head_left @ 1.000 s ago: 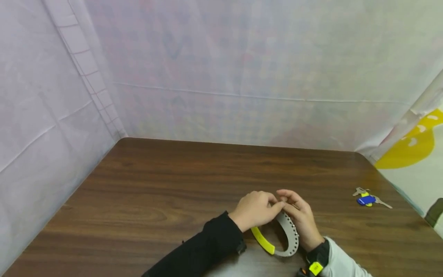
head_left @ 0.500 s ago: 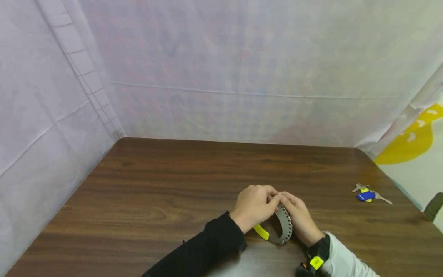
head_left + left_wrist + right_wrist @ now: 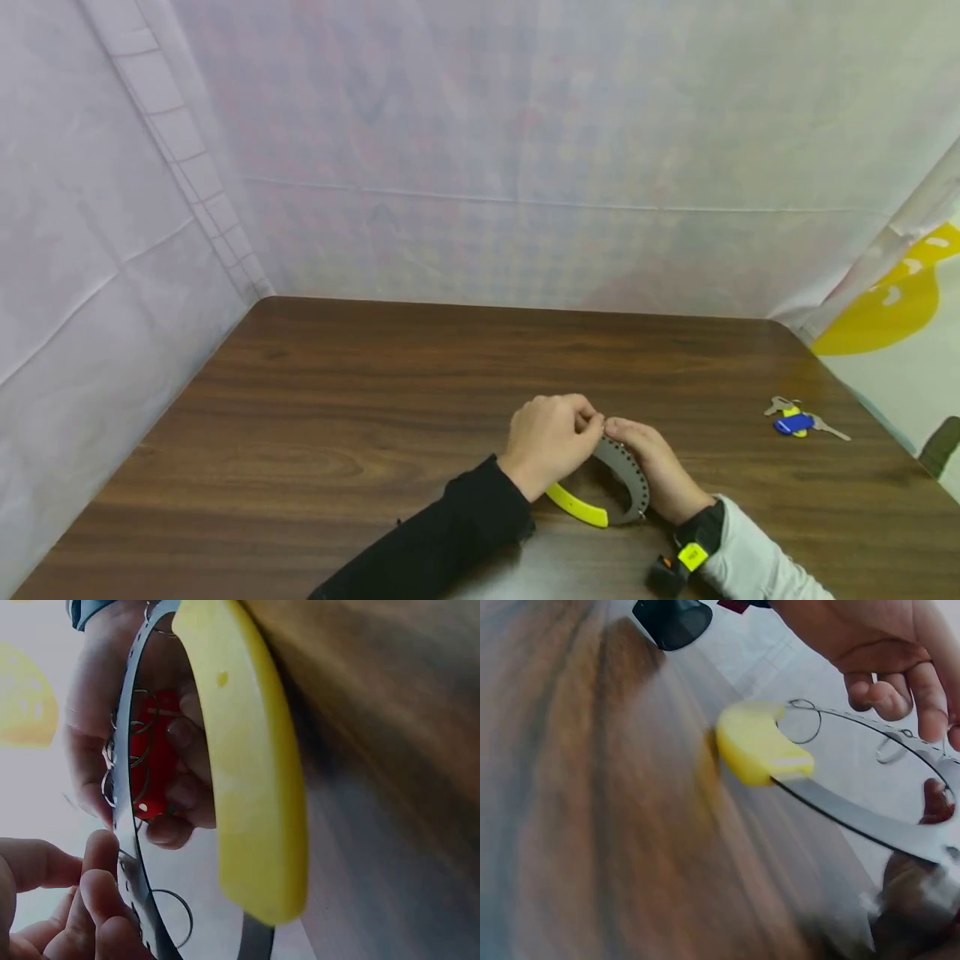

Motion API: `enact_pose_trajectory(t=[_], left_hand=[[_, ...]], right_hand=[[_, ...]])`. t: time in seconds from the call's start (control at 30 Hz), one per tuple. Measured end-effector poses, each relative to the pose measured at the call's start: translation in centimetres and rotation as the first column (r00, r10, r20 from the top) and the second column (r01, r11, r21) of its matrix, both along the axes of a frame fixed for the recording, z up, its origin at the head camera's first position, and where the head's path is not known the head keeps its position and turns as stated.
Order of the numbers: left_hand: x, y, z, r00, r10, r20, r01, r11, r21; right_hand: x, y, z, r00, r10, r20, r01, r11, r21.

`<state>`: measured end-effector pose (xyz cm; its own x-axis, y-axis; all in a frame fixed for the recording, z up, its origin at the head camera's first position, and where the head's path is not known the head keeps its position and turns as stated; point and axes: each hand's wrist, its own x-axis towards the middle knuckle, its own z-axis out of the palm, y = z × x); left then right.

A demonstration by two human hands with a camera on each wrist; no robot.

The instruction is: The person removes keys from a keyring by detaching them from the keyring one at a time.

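- Key hoop (image 3: 628, 468), a perforated grey metal band with a yellow grip (image 3: 577, 506), stands between the hands at the near side of the wood-grain tabletop (image 3: 360, 417); whether its lower edge touches the wood is unclear.
- Small wire rings (image 3: 190, 919) hang through holes along the band.
- Left hand (image 3: 551, 442) pinches at the hoop's perforated rim, its fingertips bunched together.
- Right hand (image 3: 667, 471) curls around a red tag (image 3: 159, 772) beside the band.
- Loose keys (image 3: 828, 428) with blue and yellow tags (image 3: 793, 425) lie well apart, toward the right edge.
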<state>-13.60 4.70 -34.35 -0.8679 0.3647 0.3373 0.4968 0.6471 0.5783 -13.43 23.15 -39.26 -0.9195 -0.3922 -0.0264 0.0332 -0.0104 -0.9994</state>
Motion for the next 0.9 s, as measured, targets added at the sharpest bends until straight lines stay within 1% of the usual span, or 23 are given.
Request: enact_pose_trajectory(t=[0.07, 0.13, 0.2, 0.3, 0.4, 0.47, 0.6, 0.73, 0.83, 0.9], left_hand=[[0.0, 0.0, 0.1, 1.000, -0.003, -0.001, 0.003, 1.000, 0.004], [0.0, 0.0, 0.1, 1.000, -0.004, -0.006, 0.004, 1.000, 0.001], [0.0, 0.1, 0.2, 1.000, -0.007, -0.010, 0.007, 1.000, -0.009], [-0.1, 0.1, 0.2, 1.000, -0.027, -0.004, 0.026, 0.999, -0.034], [-0.1, 0.1, 0.2, 0.997, -0.062, 0.039, 0.064, 0.996, -0.058], [-0.2, 0.1, 0.1, 0.995, -0.070, 0.068, 0.075, 0.994, -0.076], [-0.4, 0.1, -0.3, 0.989, -0.043, 0.141, 0.060, 0.991, -0.119], [-0.6, 0.1, -0.6, 0.976, -0.009, 0.217, 0.044, 0.987, -0.154], [-0.8, 0.2, -0.6, 0.968, -0.016, 0.252, 0.060, 0.984, -0.170], [-0.8, 0.3, -0.6, 0.966, -0.024, 0.257, 0.077, 0.977, -0.197]], right_hand=[[-0.1, 0.1, 0.0, 0.999, 0.018, 0.040, -0.017, 1.000, -0.026], [-0.3, 0.3, -0.1, 0.995, 0.072, 0.066, -0.066, 0.994, -0.088], [-0.4, 0.3, -0.2, 0.992, 0.104, 0.067, -0.094, 0.986, -0.136], [-0.6, 0.3, -0.5, 0.993, 0.116, 0.039, -0.108, 0.981, -0.162], [-0.7, 0.3, -0.8, 0.996, 0.091, 0.006, -0.089, 0.985, -0.146], [-0.8, 0.2, -0.9, 0.997, 0.078, -0.005, -0.078, 0.987, -0.141], [-0.9, 0.1, -1.0, 0.996, 0.083, -0.015, -0.084, 0.985, -0.151], [-0.9, 0.0, -1.1, 0.995, 0.101, -0.020, -0.103, 0.982, -0.160], [-0.8, -0.1, -1.0, 0.995, 0.100, -0.022, -0.102, 0.982, -0.156], [-0.8, 0.0, -1.0, 0.995, 0.099, -0.023, -0.101, 0.982, -0.158]])
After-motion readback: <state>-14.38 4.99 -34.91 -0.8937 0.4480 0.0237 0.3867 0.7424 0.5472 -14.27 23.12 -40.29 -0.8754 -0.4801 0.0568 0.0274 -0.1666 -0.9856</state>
